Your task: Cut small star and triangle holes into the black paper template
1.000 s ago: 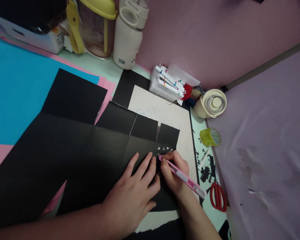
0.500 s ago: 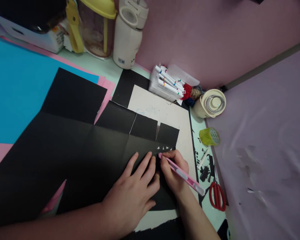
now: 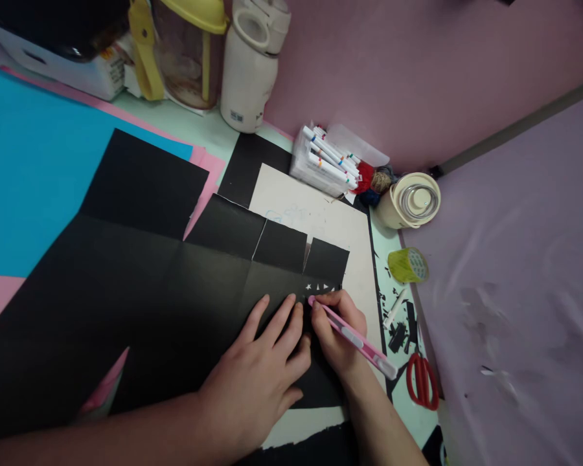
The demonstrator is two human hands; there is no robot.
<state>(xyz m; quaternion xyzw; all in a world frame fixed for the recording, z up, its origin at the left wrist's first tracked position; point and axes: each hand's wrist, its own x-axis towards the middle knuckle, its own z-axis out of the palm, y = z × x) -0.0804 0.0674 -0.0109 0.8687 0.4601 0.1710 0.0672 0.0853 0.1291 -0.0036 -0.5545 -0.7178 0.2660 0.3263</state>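
A large creased sheet of black paper (image 3: 150, 285) with slits along its upper edge covers much of the table. My left hand (image 3: 260, 372) lies flat on it, fingers spread and pressing the paper. Beside it, my right hand (image 3: 340, 330) is closed around a pink craft knife (image 3: 354, 338), its tip end against the black paper. The blade is too small to make out. Just above the tip are several small cut-out shapes, among them a star (image 3: 308, 287). Under the sheet's right part shows a pale board (image 3: 359, 259).
Red scissors (image 3: 422, 382), black scraps and a green tape roll (image 3: 408, 265) lie at the right. Farther back stand a box of markers (image 3: 325, 162), a cream container (image 3: 415, 200), a white bottle (image 3: 249, 71) and a yellow-lidded jug (image 3: 189, 58). Blue paper (image 3: 34, 175) is at left.
The view has shifted very slightly. Both hands and the pink craft knife keep nearly the same place on the black paper.
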